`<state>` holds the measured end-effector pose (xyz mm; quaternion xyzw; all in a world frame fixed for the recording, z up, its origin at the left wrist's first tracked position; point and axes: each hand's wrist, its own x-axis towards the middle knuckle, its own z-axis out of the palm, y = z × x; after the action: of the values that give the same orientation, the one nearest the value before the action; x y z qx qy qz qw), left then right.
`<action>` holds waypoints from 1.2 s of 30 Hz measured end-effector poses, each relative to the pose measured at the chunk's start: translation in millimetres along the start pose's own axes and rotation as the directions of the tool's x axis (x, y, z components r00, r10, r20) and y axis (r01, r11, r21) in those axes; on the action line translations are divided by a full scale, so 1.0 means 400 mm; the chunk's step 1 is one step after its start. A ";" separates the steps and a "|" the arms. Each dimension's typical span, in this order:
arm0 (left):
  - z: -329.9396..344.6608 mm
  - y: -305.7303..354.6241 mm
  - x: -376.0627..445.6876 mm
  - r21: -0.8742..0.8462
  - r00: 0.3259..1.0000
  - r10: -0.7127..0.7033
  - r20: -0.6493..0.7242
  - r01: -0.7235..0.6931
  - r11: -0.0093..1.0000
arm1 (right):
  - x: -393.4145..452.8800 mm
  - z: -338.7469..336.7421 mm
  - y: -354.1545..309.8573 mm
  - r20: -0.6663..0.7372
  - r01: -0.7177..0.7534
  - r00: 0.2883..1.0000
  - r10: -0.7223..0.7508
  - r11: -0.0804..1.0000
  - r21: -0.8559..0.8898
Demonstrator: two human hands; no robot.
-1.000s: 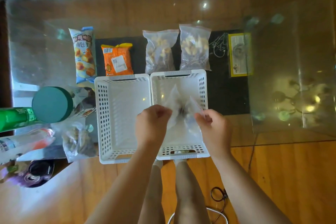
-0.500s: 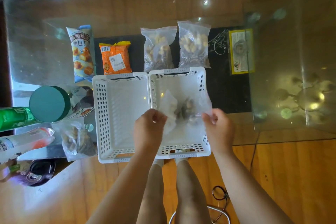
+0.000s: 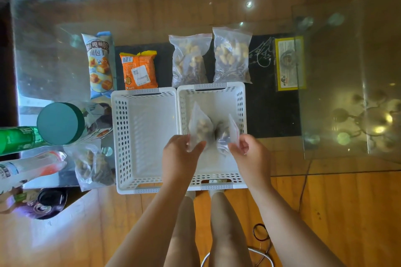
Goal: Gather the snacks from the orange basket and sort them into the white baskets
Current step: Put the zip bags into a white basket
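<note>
A clear zip bag of nuts (image 3: 208, 130) is hanging above the right white basket (image 3: 240, 102), pinched at both ends and twisted in the middle. The left hand (image 3: 178, 156) is pinching the bag's left end between thumb and fingers, and the right hand (image 3: 249, 154) is pinching its right end, by the red-edged seal, in the same way. The left white basket (image 3: 143, 132) is sitting against the right white basket's left wall, and no snack is showing inside it.

Just beyond the right white basket's far rim, two more clear bags of mixed nuts (image 3: 191, 60) (image 3: 232, 58) are lying flat on the glass table (image 3: 217, 11). Further left along that same far row, an orange snack packet (image 3: 138, 70) and a tall blue bread-snack pack (image 3: 101, 63) are lying side by side. Well to the left of the right white basket, past its twin, a teal round lid (image 3: 59, 123), a green can (image 3: 15, 140), a white bottle (image 3: 30, 167) and another clear bag of nuts (image 3: 93, 166) are crowding together. To the right of the right white basket, a yellow-bordered card (image 3: 289, 63) is showing beneath the glass.
</note>
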<state>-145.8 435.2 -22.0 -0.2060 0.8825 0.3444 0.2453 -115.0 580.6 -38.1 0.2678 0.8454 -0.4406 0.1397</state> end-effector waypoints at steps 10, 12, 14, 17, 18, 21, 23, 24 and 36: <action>0.006 0.001 0.011 -0.004 0.998 0.063 -0.017 -0.063 0.998 | 0.020 -0.016 -0.007 0.075 0.064 0.996 -0.057 0.993 -0.095; -0.001 0.011 0.023 -0.015 0.992 0.114 -0.049 -0.115 0.993 | 0.025 -0.021 -0.010 0.064 0.100 0.993 -0.095 0.991 -0.088; -0.016 0.025 0.040 0.016 0.983 0.174 -0.049 -0.174 0.985 | 0.021 -0.032 -0.022 0.081 0.158 0.985 -0.152 0.985 -0.070; -0.046 0.047 0.074 0.040 0.972 0.233 -0.014 -0.232 0.972 | 0.005 -0.051 -0.037 0.129 0.238 0.966 -0.225 0.966 -0.100; -0.055 0.057 0.086 0.043 0.968 0.251 0.006 -0.251 0.967 | 0.001 -0.058 -0.042 0.142 0.261 0.959 -0.244 0.958 -0.116; -0.076 0.088 0.123 0.070 0.947 0.308 0.088 -0.314 0.947 | 0.008 -0.076 -0.060 0.183 0.329 0.937 -0.297 0.928 -0.176; -0.085 0.108 0.147 0.110 0.926 0.344 0.156 -0.363 0.925 | 0.019 -0.084 -0.074 0.223 0.375 0.919 -0.326 0.896 -0.236; -0.090 0.119 0.159 0.126 0.912 0.363 0.192 -0.389 0.913 | 0.024 -0.087 -0.083 0.236 0.400 0.909 -0.344 0.880 -0.256; -0.119 0.158 0.285 0.241 0.864 0.347 0.365 -0.448 0.861 | 0.137 0.026 -0.152 0.412 0.506 0.838 -0.359 0.793 -0.338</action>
<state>-284.1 422.3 -25.1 0.0815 0.9001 0.2694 0.3326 -194.7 561.6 -29.2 -0.0505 0.9252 -0.2993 0.2276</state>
